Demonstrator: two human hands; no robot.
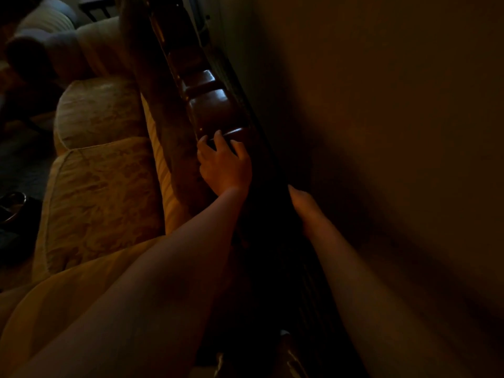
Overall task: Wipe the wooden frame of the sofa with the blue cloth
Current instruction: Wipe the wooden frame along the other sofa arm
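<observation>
Head view, very dim: my left hand rests curled on the carved wooden frame; I cannot make out the blue cloth under it. My right hand touches the rail's far edge, fingers hidden. The frame runs from lower right up toward upper left, so I'd stroke along it, pressing into the grooves.

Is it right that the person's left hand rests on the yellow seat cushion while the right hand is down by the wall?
Not quite. In the head view the left hand rests on the dark wooden frame along the sofa's back, not on the yellow seat cushion. The right hand is indeed down by the wall.
</observation>
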